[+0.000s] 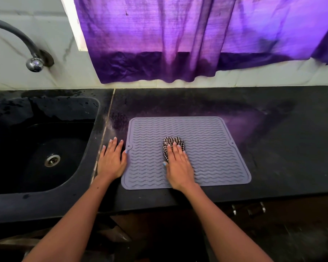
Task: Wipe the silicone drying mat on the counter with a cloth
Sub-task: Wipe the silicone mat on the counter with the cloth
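A grey silicone drying mat with wavy ridges lies flat on the black counter. A folded black-and-white checked cloth sits near the mat's middle. My right hand presses flat on the cloth with straight fingers, covering most of it. My left hand rests flat on the counter just left of the mat, its thumb touching the mat's left edge.
A black sink with a metal drain is set into the counter on the left, under a curved tap. A purple curtain hangs over the back wall. The counter's front edge runs below the mat.
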A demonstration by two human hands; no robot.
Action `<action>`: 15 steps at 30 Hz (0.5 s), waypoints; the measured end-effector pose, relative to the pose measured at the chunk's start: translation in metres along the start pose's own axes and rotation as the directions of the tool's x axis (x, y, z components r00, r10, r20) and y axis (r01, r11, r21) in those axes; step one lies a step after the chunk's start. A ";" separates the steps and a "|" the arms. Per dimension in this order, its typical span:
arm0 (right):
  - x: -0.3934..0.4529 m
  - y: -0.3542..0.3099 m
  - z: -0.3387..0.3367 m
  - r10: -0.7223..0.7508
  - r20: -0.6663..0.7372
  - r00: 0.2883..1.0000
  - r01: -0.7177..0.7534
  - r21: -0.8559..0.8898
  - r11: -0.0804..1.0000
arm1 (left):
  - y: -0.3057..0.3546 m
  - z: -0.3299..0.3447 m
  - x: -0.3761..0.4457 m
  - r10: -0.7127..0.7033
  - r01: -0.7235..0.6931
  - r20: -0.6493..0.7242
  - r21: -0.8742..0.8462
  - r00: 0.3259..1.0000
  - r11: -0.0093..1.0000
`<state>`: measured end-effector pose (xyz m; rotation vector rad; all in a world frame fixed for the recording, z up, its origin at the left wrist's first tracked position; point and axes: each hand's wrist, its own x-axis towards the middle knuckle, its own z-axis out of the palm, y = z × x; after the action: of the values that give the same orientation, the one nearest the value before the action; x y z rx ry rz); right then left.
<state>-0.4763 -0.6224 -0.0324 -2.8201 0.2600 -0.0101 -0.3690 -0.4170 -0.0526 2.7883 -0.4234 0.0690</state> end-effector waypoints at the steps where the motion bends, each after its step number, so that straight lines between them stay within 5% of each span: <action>1: 0.001 0.001 0.000 -0.006 0.005 1.000 0.006 0.013 1.000 | 0.000 0.001 0.000 0.000 0.000 -0.009 -0.005 1.000 1.000; 3: 0.002 0.004 -0.002 -0.027 -0.012 1.000 0.028 0.071 0.997 | -0.001 0.001 0.001 -0.004 0.004 -0.023 -0.017 1.000 1.000; 5: 0.004 0.005 -0.006 0.027 -0.062 0.998 -0.007 0.305 0.952 | -0.001 0.001 0.001 -0.009 0.008 -0.037 -0.029 0.999 1.000; 6: 0.006 0.007 -0.010 0.126 -0.070 0.990 -0.074 0.502 0.862 | -0.001 0.001 0.000 -0.009 0.008 -0.046 -0.032 0.999 0.999; 8: 0.013 0.012 -0.028 0.344 0.011 0.939 -0.187 0.855 0.483 | -0.002 0.001 0.000 -0.011 0.009 -0.065 -0.042 0.998 0.999; 9: 0.017 0.018 -0.037 0.416 0.040 0.909 -0.192 0.924 0.331 | -0.002 0.001 -0.001 -0.013 0.010 -0.064 -0.044 0.998 0.999; 10: 0.019 0.026 -0.046 0.446 0.039 0.894 -0.189 0.935 0.299 | -0.001 0.001 -0.001 -0.012 0.010 -0.063 -0.043 0.998 0.999; 15: 0.016 0.055 -0.054 0.219 -0.155 0.963 -0.114 0.503 0.857 | -0.003 0.002 0.000 -0.011 0.009 -0.059 -0.028 0.998 1.000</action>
<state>-0.4724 -0.6935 0.0018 -2.2778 0.4771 -0.2931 -0.3678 -0.4152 -0.0552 2.7527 -0.3932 0.1416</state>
